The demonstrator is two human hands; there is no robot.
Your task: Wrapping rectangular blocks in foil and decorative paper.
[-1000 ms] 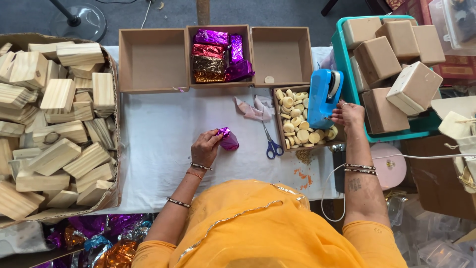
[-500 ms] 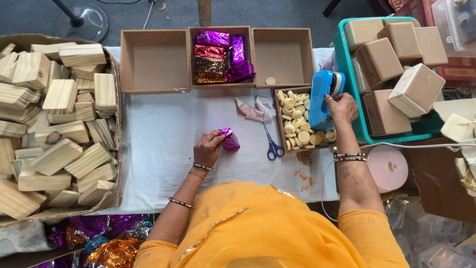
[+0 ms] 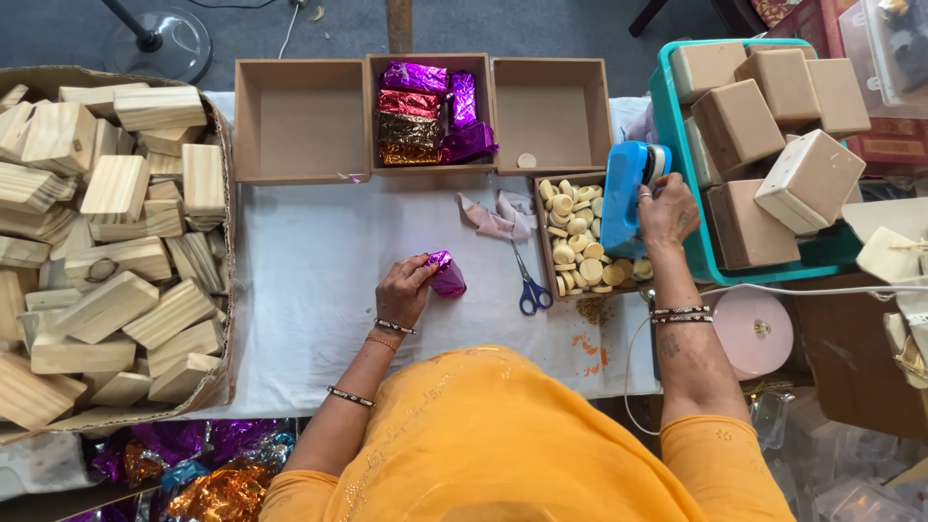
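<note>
Left grip (image 3: 404,290) on purple foil-wrapped block (image 3: 446,274) (crinkled, shiny)

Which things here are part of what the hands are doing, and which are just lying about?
In hand:
left hand on purple foil-wrapped block
right hand on blue tape dispenser

Lying about:
scissors
wooden blocks
empty brown box

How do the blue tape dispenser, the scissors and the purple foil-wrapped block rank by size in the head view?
Largest to smallest:
1. Blue tape dispenser, under the right hand
2. Scissors
3. Purple foil-wrapped block, held by the left hand
</note>
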